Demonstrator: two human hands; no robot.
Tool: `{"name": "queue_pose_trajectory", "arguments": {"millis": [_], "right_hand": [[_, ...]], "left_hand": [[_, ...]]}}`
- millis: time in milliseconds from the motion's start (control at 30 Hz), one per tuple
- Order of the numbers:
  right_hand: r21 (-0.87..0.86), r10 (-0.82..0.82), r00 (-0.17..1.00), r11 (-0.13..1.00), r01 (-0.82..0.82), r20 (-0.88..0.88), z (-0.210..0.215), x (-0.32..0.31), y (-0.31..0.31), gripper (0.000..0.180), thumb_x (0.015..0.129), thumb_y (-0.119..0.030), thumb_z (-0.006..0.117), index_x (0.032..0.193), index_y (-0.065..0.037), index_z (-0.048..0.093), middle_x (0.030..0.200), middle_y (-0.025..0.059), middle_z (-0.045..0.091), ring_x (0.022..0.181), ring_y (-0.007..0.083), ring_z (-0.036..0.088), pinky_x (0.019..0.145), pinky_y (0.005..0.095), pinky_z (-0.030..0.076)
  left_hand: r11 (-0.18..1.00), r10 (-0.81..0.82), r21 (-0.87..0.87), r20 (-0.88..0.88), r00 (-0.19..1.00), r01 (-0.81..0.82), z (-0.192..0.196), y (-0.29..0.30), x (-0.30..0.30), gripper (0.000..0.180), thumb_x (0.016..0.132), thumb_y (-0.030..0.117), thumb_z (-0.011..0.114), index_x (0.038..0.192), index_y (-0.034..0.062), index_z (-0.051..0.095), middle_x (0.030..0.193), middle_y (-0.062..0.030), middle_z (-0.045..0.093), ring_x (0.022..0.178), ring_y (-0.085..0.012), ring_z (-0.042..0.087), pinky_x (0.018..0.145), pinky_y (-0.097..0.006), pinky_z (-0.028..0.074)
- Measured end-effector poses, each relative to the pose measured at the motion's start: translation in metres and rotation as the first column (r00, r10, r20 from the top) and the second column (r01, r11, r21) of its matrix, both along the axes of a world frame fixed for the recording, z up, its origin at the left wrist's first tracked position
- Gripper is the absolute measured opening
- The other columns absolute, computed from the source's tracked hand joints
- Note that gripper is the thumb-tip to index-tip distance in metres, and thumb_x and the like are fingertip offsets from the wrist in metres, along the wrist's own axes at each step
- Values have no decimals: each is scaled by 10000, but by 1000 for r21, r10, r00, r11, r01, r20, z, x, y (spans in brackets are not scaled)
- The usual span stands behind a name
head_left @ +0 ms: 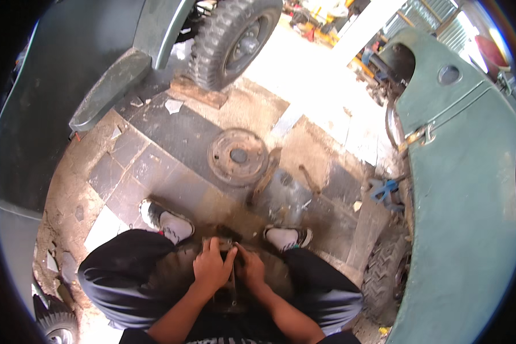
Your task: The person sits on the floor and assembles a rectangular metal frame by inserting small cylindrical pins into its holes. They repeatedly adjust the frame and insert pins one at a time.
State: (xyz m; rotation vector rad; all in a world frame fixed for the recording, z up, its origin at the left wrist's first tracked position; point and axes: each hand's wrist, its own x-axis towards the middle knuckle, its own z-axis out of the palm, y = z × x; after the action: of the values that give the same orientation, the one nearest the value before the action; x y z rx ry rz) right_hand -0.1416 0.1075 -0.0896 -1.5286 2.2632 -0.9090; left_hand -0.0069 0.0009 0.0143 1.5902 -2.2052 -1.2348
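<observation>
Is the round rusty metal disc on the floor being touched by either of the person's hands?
No, the disc lies apart on the floor beyond the feet, while both hands grip a dark part between the knees.

No packages, labels, signs or screens show anywhere in this workshop view, on the floor or the vehicles

I see a rusty, matt metal brake drum lying on a rough floor of worn, dusty tiles. The tyre is knobbly black rubber. The green body panel looks like painted metal, dull and scuffed. My trousers are matt black cloth. Both hands close on a dark, greasy metal part.
</observation>
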Motion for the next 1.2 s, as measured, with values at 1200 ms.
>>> {"name": "queue_pose_trajectory", "arguments": {"millis": [1200], "right_hand": [[75,-211,975,976,207,65,6,15,-12,235,883,-152,820,1117,-130,804,1121,130,767,1016,401,736,835,507,591]], "left_hand": [[980,65,-192,86,994,-47,3,4,-14,503,949,392,790,1323,99,626,1325,-235,676,1171,-490,689,970,-567,565]]}}
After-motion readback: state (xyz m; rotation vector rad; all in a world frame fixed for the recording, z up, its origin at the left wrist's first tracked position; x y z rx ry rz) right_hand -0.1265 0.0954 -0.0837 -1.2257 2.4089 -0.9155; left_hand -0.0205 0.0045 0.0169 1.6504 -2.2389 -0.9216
